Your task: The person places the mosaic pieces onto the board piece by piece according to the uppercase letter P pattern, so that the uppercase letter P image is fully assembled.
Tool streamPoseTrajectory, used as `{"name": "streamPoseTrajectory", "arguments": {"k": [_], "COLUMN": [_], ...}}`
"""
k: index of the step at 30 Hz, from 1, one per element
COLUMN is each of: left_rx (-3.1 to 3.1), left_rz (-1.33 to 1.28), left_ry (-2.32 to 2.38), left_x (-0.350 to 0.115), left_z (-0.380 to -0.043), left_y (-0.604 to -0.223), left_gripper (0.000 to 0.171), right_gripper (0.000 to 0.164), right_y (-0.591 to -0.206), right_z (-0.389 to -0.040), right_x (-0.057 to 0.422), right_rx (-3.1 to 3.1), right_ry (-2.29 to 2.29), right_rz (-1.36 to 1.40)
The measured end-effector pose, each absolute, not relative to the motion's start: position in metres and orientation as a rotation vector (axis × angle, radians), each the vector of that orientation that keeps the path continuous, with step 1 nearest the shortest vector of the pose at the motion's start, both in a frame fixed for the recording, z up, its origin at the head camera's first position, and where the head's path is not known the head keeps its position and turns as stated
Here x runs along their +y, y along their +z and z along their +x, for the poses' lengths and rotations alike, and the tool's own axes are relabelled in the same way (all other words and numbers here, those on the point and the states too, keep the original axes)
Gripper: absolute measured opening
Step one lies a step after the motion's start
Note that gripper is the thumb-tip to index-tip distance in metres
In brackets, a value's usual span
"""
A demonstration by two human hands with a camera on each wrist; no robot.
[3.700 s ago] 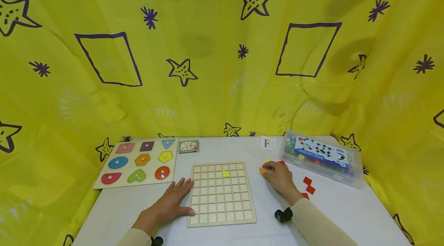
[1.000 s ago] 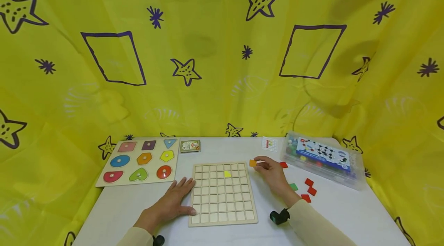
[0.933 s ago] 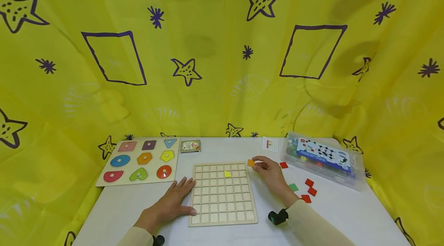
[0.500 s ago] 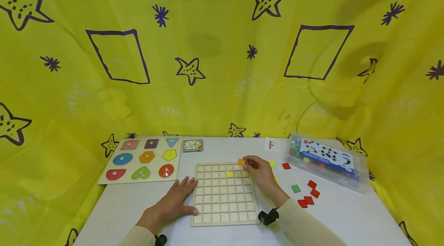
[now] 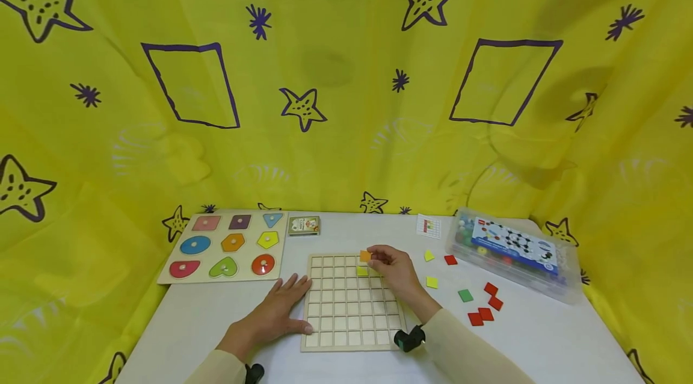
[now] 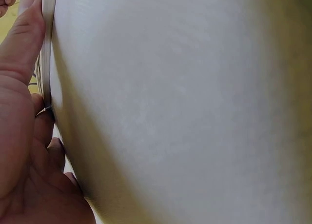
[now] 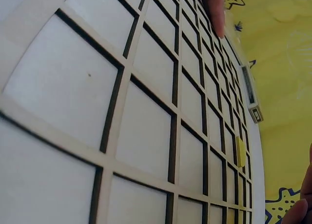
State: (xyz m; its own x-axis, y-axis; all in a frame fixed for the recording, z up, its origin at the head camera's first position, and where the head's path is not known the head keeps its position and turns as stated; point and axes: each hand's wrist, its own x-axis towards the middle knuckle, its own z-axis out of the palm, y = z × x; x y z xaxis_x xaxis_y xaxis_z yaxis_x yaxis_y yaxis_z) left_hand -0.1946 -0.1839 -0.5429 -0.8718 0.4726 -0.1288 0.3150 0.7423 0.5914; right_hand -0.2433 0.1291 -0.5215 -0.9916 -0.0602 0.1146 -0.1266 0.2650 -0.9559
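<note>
My right hand [image 5: 399, 275] pinches an orange square tile [image 5: 366, 256] by its right side, over the far row of a wooden grid board [image 5: 346, 346]. Just below that tile in the head view, a yellow tile [image 5: 362, 272] with one cut-away corner sits in a cell; the right wrist view also has this yellow tile [image 7: 241, 152]. Spread fingers of my left hand [image 5: 273, 315] rest along the board's left edge, and its thumb touches the frame near the front corner. In the left wrist view, my left thumb [image 6: 22, 46] lies against the board's side.
Right of the board lie two yellow tiles [image 5: 431, 282], a green tile [image 5: 465, 295] and several red tiles [image 5: 495, 303]. Behind them are a printed grid card [image 5: 429, 226] and a clear plastic case [image 5: 511, 251]. A shape puzzle [image 5: 246, 266] and a small box [image 5: 304, 226] stand back left.
My right hand has picked up the orange tile from the right and carried it left over the board's far row. The left hand stays at the board's edge. The head view has shifted slightly.
</note>
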Motion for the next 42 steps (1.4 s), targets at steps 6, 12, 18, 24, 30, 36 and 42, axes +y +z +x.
{"name": "streamPoseTrajectory", "arguments": {"k": [6, 12, 18, 24, 30, 36, 42], "left_rx": [2.67, 2.669, 2.669, 2.667, 2.675, 2.69, 2.69], "left_rz": [0.634, 0.636, 0.632, 0.626, 0.651, 0.674, 0.693], "left_ry": [0.845, 0.846, 0.838, 0.83, 0.801, 0.765, 0.757], "left_x": [-0.182, -0.18, -0.179, -0.179, -0.18, -0.183, -0.183], "left_z": [-0.194, -0.193, -0.194, -0.194, -0.194, -0.193, -0.193], "left_y": [-0.541, -0.539, -0.538, -0.538, -0.539, -0.54, -0.54], "left_gripper": [0.107, 0.107, 0.107, 0.107, 0.107, 0.107, 0.107], "right_gripper": [0.023, 0.022, 0.019, 0.02, 0.021, 0.021, 0.019], "right_y": [-0.523, -0.526, -0.53, -0.536, -0.54, -0.543, -0.542], "right_z": [-0.245, -0.248, -0.252, -0.256, -0.257, -0.257, -0.255], "right_x": [0.125, 0.122, 0.12, 0.116, 0.112, 0.109, 0.107], "right_rx": [-2.476, -2.472, -2.527, -2.609, -2.636, -2.684, -2.708], "right_ry": [1.866, 1.923, 1.86, 1.756, 1.704, 1.646, 1.603], "right_rz": [0.18, 0.188, 0.226, 0.239, 0.225, 0.237, 0.276]}}
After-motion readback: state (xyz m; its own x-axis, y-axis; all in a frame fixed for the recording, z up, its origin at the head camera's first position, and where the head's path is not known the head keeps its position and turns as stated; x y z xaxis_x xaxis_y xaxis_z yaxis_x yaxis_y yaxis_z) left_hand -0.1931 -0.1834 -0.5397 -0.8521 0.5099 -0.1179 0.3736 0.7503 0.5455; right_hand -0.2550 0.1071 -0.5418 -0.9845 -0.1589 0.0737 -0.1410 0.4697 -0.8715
